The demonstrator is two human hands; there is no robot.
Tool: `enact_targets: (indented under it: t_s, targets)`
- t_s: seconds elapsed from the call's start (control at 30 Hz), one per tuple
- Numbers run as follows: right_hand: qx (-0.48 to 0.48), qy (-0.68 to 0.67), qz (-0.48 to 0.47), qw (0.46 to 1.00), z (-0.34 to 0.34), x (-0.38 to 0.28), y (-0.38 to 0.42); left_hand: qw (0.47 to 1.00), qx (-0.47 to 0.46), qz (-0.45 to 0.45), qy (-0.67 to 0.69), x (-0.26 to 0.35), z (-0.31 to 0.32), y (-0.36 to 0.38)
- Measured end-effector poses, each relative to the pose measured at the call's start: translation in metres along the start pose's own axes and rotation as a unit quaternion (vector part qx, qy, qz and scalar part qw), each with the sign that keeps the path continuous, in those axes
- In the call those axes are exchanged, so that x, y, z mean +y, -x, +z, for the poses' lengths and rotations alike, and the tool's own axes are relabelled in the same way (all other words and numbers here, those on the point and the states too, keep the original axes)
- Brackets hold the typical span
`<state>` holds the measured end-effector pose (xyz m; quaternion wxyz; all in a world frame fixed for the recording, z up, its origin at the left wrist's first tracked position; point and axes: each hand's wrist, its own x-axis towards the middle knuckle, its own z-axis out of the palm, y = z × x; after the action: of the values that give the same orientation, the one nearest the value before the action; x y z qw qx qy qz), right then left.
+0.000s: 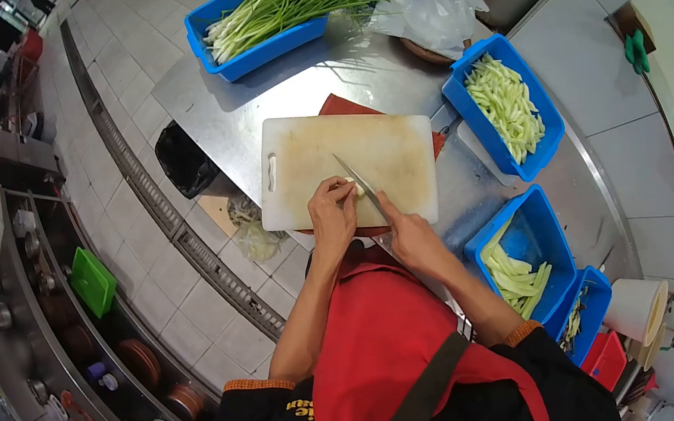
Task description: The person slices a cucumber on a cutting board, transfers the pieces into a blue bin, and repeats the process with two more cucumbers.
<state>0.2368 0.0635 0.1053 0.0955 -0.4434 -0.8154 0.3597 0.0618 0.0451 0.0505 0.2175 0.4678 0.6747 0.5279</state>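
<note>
My right hand [410, 230] is closed round the handle of a kitchen knife [360, 176], its blade pointing up and left over the board. Close to the blade, my left hand [333, 211] pinches a small pale piece [358, 191], too small and covered to name. Both hands are at the near edge of a white cutting board [301, 148], which has yellowish stains and a slot handle at its left. Under the board a red cloth or mat [349, 104] sticks out.
A blue tub [233, 72] of green onions stands at the far side, beside a plastic bag [423, 1]. To the right are a blue tub [550, 148] of cut pale-green strips and another blue tub [543, 219] with longer pieces. A black bin [183, 159] stands left of the steel table.
</note>
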Motion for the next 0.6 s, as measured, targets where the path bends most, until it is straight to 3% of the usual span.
enact_targets:
  t_s: [0.07,0.17,0.6]
  targets:
    - [-0.089,0.043,0.027,0.995,-0.031,-0.026,-0.007,1.000,-0.012,-0.014,-0.002,-0.004,-0.002,-0.002]
    - [-0.139,0.105,0.041,0.984,-0.045,-0.051,-0.006,0.999,-0.013,-0.032,-0.010,-0.006,-0.002,-0.002]
    - [-0.118,0.180,0.043,0.976,-0.029,-0.048,0.032,0.999,0.000,-0.044,-0.002,-0.002,-0.002,-0.002]
